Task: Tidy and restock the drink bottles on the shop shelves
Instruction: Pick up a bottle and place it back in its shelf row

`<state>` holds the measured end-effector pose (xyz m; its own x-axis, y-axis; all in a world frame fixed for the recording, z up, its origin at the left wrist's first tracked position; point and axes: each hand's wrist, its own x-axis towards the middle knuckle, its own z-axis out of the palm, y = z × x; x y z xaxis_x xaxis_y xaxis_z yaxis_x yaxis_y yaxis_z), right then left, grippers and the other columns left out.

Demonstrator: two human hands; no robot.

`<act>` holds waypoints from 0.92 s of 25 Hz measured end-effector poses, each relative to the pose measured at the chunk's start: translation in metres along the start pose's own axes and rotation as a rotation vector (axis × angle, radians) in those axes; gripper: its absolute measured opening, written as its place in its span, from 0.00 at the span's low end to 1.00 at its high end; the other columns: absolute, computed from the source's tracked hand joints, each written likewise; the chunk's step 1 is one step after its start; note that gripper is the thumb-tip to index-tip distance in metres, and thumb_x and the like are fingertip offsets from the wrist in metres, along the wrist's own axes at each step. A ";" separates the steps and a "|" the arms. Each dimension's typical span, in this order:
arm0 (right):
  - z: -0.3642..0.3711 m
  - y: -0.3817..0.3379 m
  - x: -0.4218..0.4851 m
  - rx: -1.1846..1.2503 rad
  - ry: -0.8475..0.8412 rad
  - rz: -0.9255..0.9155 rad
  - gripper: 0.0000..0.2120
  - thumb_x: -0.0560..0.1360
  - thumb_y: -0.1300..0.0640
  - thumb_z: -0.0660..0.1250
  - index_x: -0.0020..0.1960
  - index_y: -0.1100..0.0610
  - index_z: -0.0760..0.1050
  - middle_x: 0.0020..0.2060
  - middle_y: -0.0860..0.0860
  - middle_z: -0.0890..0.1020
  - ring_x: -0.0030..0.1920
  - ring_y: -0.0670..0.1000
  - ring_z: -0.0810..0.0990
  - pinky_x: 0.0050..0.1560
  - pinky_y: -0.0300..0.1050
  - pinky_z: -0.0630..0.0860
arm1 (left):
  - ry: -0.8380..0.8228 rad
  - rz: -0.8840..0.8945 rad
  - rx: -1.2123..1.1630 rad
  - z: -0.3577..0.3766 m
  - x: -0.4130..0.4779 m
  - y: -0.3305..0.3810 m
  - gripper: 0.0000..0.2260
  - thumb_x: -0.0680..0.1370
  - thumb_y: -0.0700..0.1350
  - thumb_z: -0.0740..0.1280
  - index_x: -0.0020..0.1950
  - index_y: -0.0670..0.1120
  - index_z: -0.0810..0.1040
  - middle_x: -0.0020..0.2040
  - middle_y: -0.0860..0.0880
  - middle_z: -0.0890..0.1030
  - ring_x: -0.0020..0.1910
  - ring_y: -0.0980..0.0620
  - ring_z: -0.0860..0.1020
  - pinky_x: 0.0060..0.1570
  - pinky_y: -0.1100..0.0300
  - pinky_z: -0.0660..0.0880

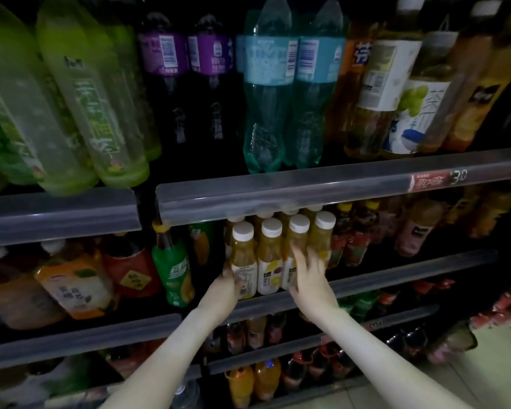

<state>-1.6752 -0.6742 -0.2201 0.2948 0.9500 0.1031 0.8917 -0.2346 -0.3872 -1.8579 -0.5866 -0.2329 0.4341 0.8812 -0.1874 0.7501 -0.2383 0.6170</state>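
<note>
White-capped juice bottles [270, 255] stand in a tight block at the front of the middle shelf [396, 280]. The left hand [223, 286] curls its fingers round the leftmost bottle's base, while the right hand [309, 271] lays spread, straight fingers against the two on the right. Pressing inward low down from both sides should square the row without tipping it. The shelf has a grey lipped rail. The aisle is dim, with pale floor [484, 379] at lower right.

A red price tag [438, 182] sits above pale floor [484, 379]
</note>
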 end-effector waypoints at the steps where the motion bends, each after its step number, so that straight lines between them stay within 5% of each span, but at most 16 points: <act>1: -0.001 0.000 0.001 -0.047 -0.001 -0.021 0.41 0.78 0.58 0.63 0.77 0.47 0.38 0.75 0.58 0.49 0.74 0.59 0.50 0.67 0.49 0.67 | 0.026 -0.026 0.055 0.002 -0.001 0.005 0.26 0.82 0.44 0.57 0.76 0.38 0.51 0.66 0.38 0.72 0.57 0.43 0.77 0.53 0.54 0.75; 4: -0.009 0.003 -0.001 -0.125 0.004 -0.072 0.42 0.78 0.59 0.63 0.77 0.46 0.34 0.74 0.60 0.52 0.72 0.60 0.54 0.67 0.49 0.66 | 0.168 -0.073 0.097 0.008 -0.015 0.031 0.32 0.81 0.47 0.60 0.76 0.36 0.45 0.73 0.35 0.59 0.64 0.39 0.72 0.56 0.54 0.73; 7: -0.027 0.002 -0.010 -0.043 0.105 -0.179 0.43 0.76 0.60 0.64 0.77 0.45 0.38 0.73 0.61 0.58 0.72 0.61 0.58 0.66 0.53 0.68 | 0.407 0.068 0.070 0.016 -0.048 0.066 0.37 0.78 0.48 0.64 0.76 0.37 0.44 0.76 0.37 0.51 0.74 0.39 0.58 0.68 0.54 0.63; 13: -0.080 -0.039 -0.014 0.245 0.397 -0.520 0.32 0.77 0.58 0.65 0.76 0.50 0.53 0.67 0.55 0.70 0.66 0.51 0.65 0.59 0.43 0.71 | 0.802 0.379 0.113 -0.023 -0.089 0.114 0.29 0.77 0.49 0.65 0.75 0.45 0.59 0.74 0.44 0.63 0.72 0.54 0.61 0.65 0.68 0.60; 23: -0.072 -0.117 -0.039 0.403 0.275 -0.621 0.25 0.78 0.60 0.63 0.74 0.57 0.61 0.68 0.54 0.69 0.69 0.51 0.66 0.65 0.48 0.72 | 0.822 0.230 0.166 -0.067 -0.135 0.081 0.24 0.79 0.44 0.62 0.75 0.46 0.62 0.73 0.45 0.64 0.72 0.48 0.64 0.62 0.62 0.66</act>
<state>-1.7662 -0.6985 -0.1125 -0.0954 0.7855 0.6115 0.7434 0.4648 -0.4810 -1.8891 -0.6977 -0.1064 0.1336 0.8041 0.5793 0.7792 -0.4465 0.4399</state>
